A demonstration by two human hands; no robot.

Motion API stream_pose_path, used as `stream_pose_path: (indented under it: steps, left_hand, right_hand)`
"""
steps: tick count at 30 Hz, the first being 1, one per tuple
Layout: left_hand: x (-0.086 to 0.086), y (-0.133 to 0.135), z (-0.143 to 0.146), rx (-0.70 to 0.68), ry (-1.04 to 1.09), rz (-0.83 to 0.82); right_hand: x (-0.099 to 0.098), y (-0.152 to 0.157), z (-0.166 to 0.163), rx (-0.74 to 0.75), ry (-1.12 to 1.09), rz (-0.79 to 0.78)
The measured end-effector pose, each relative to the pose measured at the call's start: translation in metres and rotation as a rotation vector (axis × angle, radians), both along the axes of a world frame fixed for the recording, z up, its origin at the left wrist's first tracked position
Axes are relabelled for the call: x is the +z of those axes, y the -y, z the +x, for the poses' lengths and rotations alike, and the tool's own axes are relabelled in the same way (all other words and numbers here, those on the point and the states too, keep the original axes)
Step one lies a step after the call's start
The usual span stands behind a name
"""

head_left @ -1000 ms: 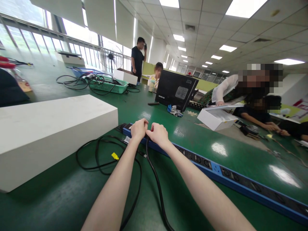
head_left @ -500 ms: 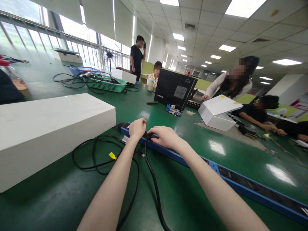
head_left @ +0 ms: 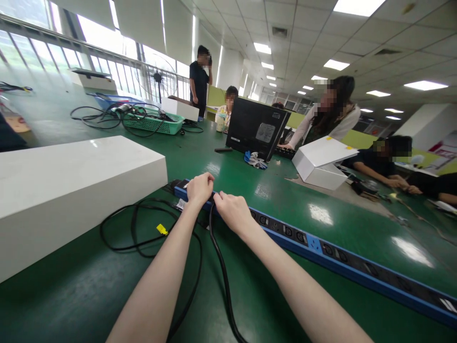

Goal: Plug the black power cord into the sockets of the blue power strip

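A long blue and black power strip (head_left: 314,244) runs across the green table from the centre to the right edge. Near its left end, my left hand (head_left: 200,188) is closed around the strip, thumb side up. Just right of it, my right hand (head_left: 232,208) pinches the top end of a thick black power cord (head_left: 222,267) at the sockets. The fingers hide the plug there, so how far it sits in the socket cannot be seen. From my right hand the cord hangs toward the table's near edge. Several bare sockets show right of that hand.
A long white box (head_left: 82,190) lies left, beside a looped thin black cable with a yellow tag (head_left: 162,229). Farther back are a green basket (head_left: 157,125) of cables, a black monitor (head_left: 255,128), gloves (head_left: 255,160) and an open white box (head_left: 323,159). Other people are around the table.
My right hand has drawn in and turned, uncovering more sockets on the strip. My left hand keeps its hold. Across the table, a person has shifted left with an arm toward the keyboard.
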State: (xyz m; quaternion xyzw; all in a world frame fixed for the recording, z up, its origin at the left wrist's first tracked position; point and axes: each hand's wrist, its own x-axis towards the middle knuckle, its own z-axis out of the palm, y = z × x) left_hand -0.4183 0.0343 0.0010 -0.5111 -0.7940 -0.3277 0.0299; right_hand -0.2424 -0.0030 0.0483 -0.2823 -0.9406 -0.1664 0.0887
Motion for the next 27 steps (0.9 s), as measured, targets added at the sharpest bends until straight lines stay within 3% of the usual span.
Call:
stream_pose_path:
  steps: [19, 27]
  left_hand:
    - [-0.008, -0.009, -0.003, -0.007, -0.032, 0.032]
    - [-0.008, -0.008, -0.004, -0.016, -0.029, 0.03]
  right_hand:
    - [-0.023, 0.011, -0.007, -0.09, -0.065, 0.139]
    - [-0.027, 0.013, -0.01, -0.155, -0.151, 0.088]
